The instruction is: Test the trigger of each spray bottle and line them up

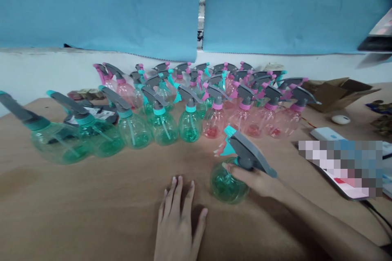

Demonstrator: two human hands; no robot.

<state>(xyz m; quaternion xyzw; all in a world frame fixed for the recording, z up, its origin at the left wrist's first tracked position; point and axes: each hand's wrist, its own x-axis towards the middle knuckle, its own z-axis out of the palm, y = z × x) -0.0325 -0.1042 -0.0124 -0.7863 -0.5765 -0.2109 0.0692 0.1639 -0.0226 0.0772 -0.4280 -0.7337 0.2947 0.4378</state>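
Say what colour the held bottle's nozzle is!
The nozzle is turquoise, seen in the head view.

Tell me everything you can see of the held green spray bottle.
The green spray bottle is round and see-through, apparently plastic, with a grey spray head, turquoise nozzle and turquoise trigger. It is roughly upright, in front of the other bottles; the right hand grips its upper part. Whether its base touches the table is unclear.

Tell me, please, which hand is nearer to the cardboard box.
Right. The right hand, holding a green spray bottle, is front-left of the cardboard box; the left hand is farther left, palm down.
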